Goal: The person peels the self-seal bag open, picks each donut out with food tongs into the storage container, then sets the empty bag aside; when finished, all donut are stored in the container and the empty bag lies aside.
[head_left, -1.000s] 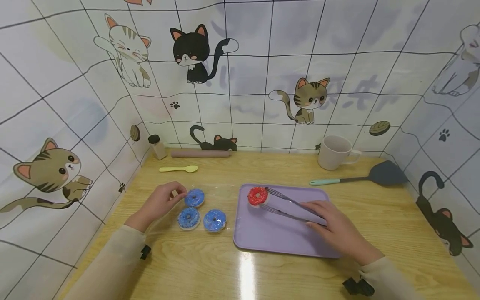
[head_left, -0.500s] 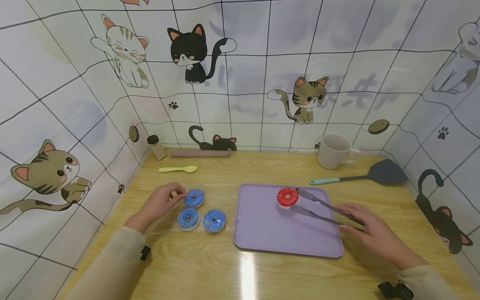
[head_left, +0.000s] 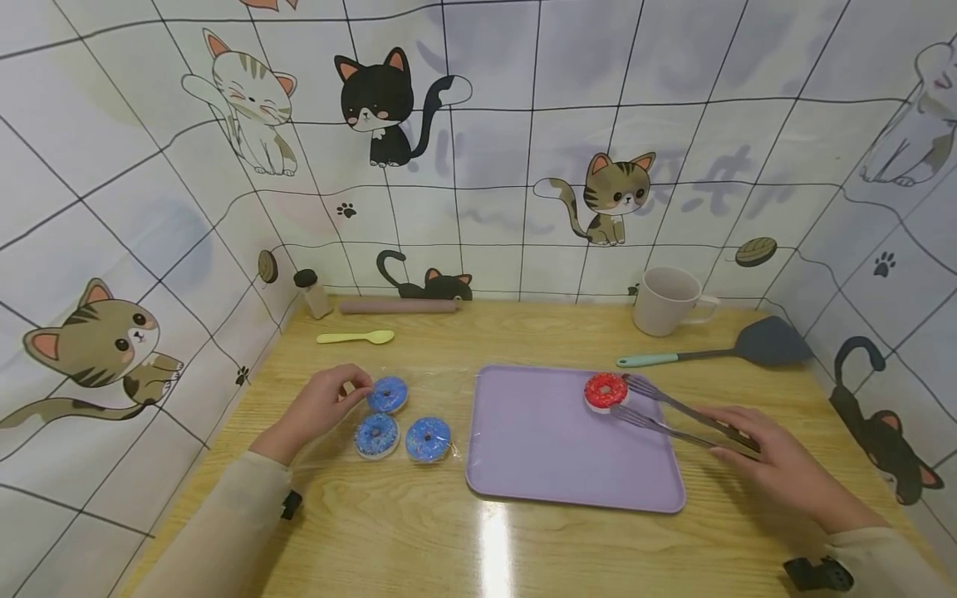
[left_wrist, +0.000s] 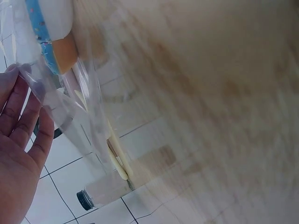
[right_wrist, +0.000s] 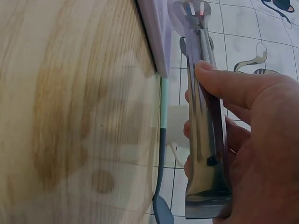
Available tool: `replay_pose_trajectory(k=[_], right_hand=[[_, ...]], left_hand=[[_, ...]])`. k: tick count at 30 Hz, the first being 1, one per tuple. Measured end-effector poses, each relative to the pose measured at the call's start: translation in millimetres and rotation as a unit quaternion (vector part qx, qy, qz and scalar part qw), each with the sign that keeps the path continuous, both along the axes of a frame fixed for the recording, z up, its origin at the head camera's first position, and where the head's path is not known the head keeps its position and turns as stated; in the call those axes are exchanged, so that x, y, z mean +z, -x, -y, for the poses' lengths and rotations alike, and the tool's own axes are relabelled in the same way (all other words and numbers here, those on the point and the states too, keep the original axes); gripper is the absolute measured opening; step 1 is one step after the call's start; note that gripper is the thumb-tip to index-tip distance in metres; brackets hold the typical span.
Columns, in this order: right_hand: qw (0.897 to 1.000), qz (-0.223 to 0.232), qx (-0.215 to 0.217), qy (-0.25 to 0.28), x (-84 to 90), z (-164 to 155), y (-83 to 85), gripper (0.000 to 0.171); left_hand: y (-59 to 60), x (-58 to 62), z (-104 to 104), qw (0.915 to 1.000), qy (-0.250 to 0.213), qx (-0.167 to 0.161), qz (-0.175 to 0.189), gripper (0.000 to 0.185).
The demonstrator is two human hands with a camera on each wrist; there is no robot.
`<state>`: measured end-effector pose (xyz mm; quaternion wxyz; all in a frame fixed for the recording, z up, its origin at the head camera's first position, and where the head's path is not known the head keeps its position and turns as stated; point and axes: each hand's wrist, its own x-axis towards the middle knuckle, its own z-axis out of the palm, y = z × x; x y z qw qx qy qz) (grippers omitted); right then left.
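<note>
Your right hand (head_left: 777, 473) grips the tongs (head_left: 684, 419), now drawn rightward; red donut (head_left: 606, 391) sits at the purple tray's (head_left: 553, 465) far-right corner. Left hand (head_left: 317, 407), unmoved, fingers relaxed, touches the plastic wrap (left_wrist: 70, 107).

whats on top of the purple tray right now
One red-frosted sprinkled donut sits near the far right corner of the purple plastic tray, between the tips of metal tongs gripped by the right hand. The donut's underside is hidden.
</note>
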<state>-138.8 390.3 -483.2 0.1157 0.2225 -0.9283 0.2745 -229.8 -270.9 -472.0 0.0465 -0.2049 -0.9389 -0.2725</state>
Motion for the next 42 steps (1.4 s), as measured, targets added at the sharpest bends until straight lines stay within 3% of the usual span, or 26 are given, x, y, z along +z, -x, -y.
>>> replay_pose_trajectory(k=[8,21,37,42], right_hand=[[1.0,0.013,-0.014,-0.021,-4.3,-6.8,-1.2,0.059],[0.997,0.006,-0.023,-0.074,2.6,-9.2,-0.9,0.058],[0.996,0.026,-0.043,-0.074,2.0,-8.3,-3.3,0.066],[0.997,-0.009,-0.031,-0.065,6.9,6.7,-0.3,0.066]], left_hand=[[-0.8,1.2,-0.9,1.0,-0.003,-0.003,-0.001,0.004],[-0.3,0.1,1.1,1.0,-0.001,-0.002,-0.004,0.009],[1.3,-3.1,3.2,1.0,0.0,0.0,0.0,0.006],[2.6,-2.4,2.6,1.0,-0.002,-0.004,-0.003,0.006]])
